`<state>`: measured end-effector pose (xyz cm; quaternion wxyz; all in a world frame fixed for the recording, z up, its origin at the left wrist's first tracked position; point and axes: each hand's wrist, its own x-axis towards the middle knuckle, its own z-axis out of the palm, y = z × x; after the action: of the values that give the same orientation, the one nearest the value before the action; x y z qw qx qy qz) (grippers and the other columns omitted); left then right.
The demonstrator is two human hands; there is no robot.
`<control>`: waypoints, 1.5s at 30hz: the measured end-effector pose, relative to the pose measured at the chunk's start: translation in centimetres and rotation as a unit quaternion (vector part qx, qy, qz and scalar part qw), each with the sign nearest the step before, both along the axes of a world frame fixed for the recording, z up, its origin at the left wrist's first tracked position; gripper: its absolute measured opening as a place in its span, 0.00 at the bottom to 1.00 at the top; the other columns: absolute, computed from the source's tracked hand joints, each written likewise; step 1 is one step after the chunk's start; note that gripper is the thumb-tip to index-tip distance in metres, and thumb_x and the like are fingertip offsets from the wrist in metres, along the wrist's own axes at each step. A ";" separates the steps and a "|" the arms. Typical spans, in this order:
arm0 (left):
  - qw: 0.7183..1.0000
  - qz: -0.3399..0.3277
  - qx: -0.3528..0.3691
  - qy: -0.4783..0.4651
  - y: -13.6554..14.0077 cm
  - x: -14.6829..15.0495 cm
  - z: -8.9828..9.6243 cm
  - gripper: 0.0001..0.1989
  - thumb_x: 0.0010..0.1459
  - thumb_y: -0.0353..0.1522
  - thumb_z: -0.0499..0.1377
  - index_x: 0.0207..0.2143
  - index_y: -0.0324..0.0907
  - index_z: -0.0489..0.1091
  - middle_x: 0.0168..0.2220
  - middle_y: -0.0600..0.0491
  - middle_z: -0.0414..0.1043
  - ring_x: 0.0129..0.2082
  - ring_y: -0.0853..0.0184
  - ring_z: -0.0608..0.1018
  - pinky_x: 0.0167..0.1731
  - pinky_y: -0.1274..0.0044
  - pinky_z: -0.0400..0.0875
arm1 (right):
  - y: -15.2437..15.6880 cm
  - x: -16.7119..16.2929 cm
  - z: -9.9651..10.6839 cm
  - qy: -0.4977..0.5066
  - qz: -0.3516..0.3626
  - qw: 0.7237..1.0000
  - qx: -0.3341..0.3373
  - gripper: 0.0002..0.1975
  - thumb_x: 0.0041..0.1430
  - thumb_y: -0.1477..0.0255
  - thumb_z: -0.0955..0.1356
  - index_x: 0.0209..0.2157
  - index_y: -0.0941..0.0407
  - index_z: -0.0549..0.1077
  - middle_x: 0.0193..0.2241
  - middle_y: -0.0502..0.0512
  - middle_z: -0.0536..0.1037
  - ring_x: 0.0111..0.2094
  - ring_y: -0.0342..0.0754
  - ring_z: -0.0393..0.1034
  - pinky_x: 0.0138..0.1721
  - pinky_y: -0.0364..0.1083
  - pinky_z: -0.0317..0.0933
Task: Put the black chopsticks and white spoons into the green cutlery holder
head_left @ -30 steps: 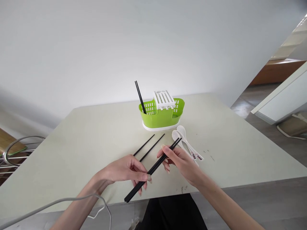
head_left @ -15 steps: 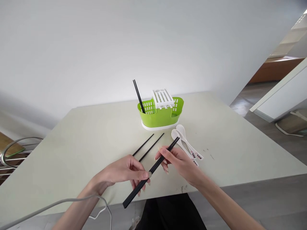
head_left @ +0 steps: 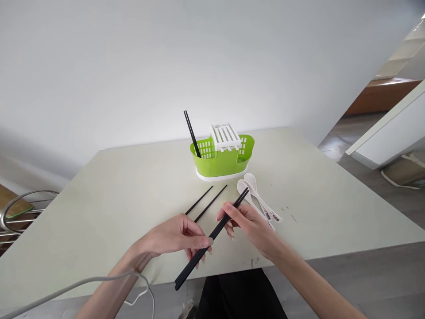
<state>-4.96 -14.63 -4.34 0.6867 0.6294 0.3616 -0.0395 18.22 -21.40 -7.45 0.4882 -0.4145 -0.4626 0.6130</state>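
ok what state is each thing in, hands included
Left hand: closed on held chopsticks
Right hand: pinching them nearer the tips
Held chopsticks: together, tilted
Loose chopsticks: lying apart on table, partly hidden
Standing chopsticks: leaning in basket
Basket: upright
Rack: atop basket's middle
Spoons: lying overlapped
Cable: slack, curved

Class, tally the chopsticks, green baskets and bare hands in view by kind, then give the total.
Chopsticks: 6 (2 held, 2 on the table, 2 in the basket)
Green baskets: 1
Left hand and right hand: 2
Total: 9
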 end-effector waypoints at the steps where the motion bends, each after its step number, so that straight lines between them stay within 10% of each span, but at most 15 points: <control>1: 1.000 -0.002 0.003 0.001 0.1 0.0 0.0 0.19 0.60 0.49 0.68 0.37 0.42 0.86 0.29 0.50 0.81 0.28 0.69 0.82 0.30 0.80 0.75 | -0.1 0.0 0.0 0.001 -0.004 1.000 -0.002 0.27 0.67 0.46 0.68 0.32 0.57 0.80 0.23 0.47 0.68 0.24 0.42 0.65 0.32 0.46 0.60; 25: 0.998 -0.014 0.055 0.011 -0.3 -0.5 0.5 0.17 0.60 0.47 0.68 0.35 0.43 0.85 0.33 0.50 0.84 0.30 0.70 0.77 0.33 0.79 0.72 | -0.2 0.5 -0.9 -0.029 -0.025 0.999 -0.015 0.27 0.67 0.46 0.67 0.35 0.56 0.79 0.21 0.47 0.69 0.24 0.43 0.65 0.32 0.47 0.59; 45: 0.985 0.040 0.164 0.018 0.5 -1.4 0.9 0.21 0.60 0.50 0.65 0.34 0.41 0.85 0.29 0.50 0.80 0.26 0.70 0.71 0.26 0.78 0.64 | 1.6 2.6 3.1 -0.104 -0.088 0.990 0.024 0.22 0.64 0.49 0.72 0.33 0.55 0.75 0.29 0.53 0.77 0.26 0.44 0.69 0.29 0.46 0.66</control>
<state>-6.34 -14.15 -3.45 0.5682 0.7178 0.4008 0.0369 20.85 -19.77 -4.40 0.4992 -0.5029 -0.4877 0.5100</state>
